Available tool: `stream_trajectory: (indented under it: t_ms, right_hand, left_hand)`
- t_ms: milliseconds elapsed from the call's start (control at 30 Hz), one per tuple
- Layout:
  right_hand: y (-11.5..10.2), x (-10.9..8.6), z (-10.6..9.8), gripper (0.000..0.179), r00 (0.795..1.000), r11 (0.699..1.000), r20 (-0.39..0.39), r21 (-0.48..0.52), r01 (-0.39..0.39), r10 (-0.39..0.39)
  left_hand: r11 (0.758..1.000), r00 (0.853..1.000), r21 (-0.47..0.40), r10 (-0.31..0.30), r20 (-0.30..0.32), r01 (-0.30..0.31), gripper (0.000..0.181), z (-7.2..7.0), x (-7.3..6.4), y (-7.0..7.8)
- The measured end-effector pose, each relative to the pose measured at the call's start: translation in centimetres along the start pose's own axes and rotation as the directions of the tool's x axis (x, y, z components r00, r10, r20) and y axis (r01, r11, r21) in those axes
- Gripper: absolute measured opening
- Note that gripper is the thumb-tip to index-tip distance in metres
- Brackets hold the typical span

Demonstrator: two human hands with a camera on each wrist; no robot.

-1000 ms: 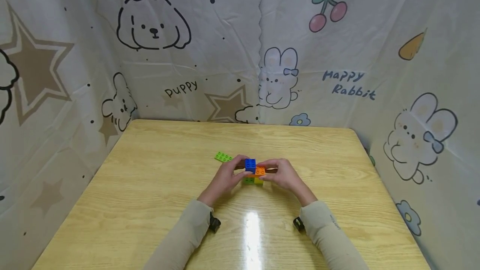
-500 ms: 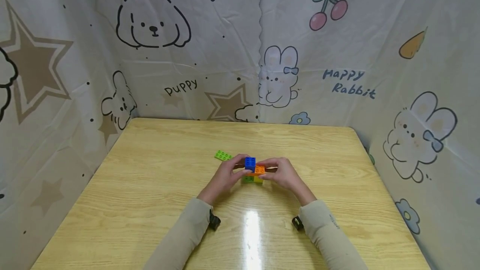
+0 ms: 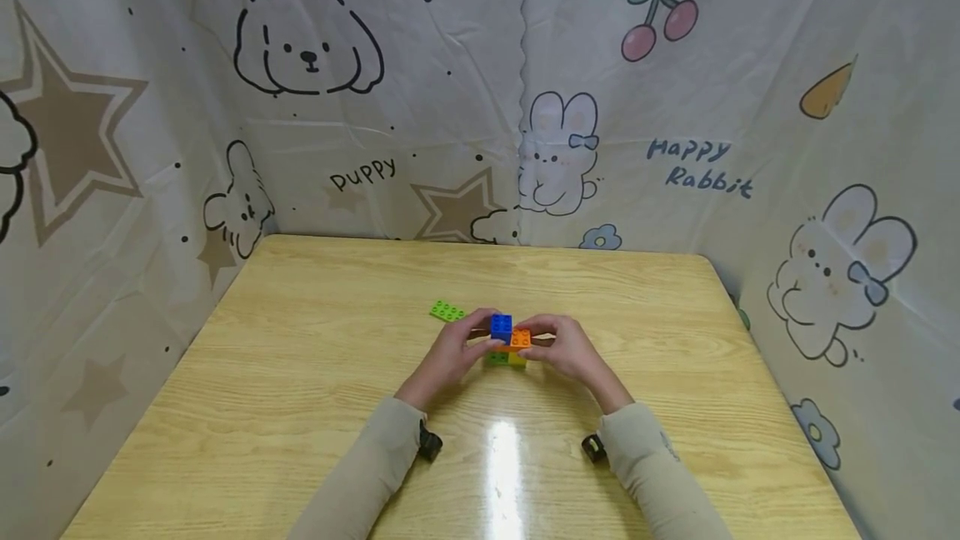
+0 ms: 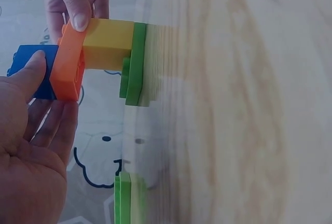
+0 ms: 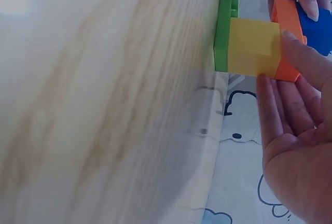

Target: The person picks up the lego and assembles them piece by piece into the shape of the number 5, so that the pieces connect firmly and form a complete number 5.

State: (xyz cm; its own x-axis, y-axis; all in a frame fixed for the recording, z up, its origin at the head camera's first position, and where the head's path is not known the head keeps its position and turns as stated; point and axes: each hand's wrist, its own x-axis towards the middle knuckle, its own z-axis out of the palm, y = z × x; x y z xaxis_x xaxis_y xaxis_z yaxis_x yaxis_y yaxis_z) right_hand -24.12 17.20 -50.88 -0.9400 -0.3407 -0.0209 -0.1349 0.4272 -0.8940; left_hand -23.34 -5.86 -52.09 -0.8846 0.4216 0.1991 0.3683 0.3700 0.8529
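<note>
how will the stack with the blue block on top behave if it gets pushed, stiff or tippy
The stack probably feels stiff, since it looks like hard moulded plastic. Pushing down on the blue block could lever it loose, as the orange plate overhangs the yellow block. It may resist tipping, because the green base reaches under that overhang.

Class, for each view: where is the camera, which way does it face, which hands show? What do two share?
Head: on the head, facing forward and down at the table; left hand, right hand, sleeves.
Left wrist: worn there, facing the blue brick; left hand near, right hand beyond.
Right wrist: worn there, facing the yellow brick; right hand near, left beyond.
Both wrist views share the orange brick.
</note>
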Motion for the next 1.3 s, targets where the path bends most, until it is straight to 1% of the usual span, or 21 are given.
stream_trajectory:
  t_ms: [233,333,433,600,700,867,967,1100,1200,1300]
  right_hand:
    - [0.2,-0.1,0.0,0.033,0.999,0.998,0.005,-0.045,-0.044,0.044]
    - [0.4,-0.2,0.0,0.033,0.999,0.998,0.009,-0.034,-0.048,0.049]
    - [0.6,-0.2,0.0,0.034,0.998,0.998,0.007,-0.023,-0.057,0.057]
    - [0.4,-0.2,-0.1,0.033,0.997,0.997,-0.003,-0.025,-0.072,0.072]
    - [0.5,-0.1,0.0,0.033,0.998,0.997,-0.008,-0.039,-0.067,0.066]
    - [0.6,-0.1,0.1,0.034,0.998,0.997,-0.004,-0.045,-0.062,0.062]
    - [0.6,-0.2,0.2,0.035,0.998,0.997,-0.002,-0.052,-0.063,0.063]
    - [0.5,-0.2,0.1,0.034,0.998,0.996,-0.003,-0.061,-0.058,0.057]
    - [0.6,-0.2,0.1,0.034,0.999,0.997,0.0,-0.064,-0.047,0.048]
    - [0.7,-0.2,0.1,0.034,0.999,0.997,0.004,-0.065,-0.041,0.041]
  left_hand:
    - [1.0,1.0,-0.011,-0.002,0.001,0.002,0.035,0.0,0.0,0.1]
    - [1.0,1.0,-0.022,0.009,0.004,-0.008,0.035,0.0,0.0,0.1]
    - [1.0,1.0,-0.027,0.005,0.012,-0.005,0.038,0.0,0.0,-0.1]
    - [0.999,0.999,-0.032,-0.026,0.038,0.027,0.041,-0.2,0.0,-0.1]
    - [0.999,0.998,-0.011,-0.032,0.056,0.033,0.042,-0.4,-0.1,-0.1]
    - [0.997,0.998,0.077,-0.018,0.066,0.013,0.048,-1.1,-0.5,-0.7]
    - [0.994,0.999,0.108,-0.022,0.043,0.017,0.056,-2.0,-0.9,-1.3]
    - [0.991,0.999,0.125,-0.042,-0.034,0.046,0.063,-3.6,-0.8,-2.2]
    - [0.981,0.991,0.171,-0.068,-0.113,0.087,0.065,-4.5,-0.4,-2.8]
    - [0.964,0.981,0.227,-0.106,-0.161,0.141,0.067,-5.1,0.0,-3.3]
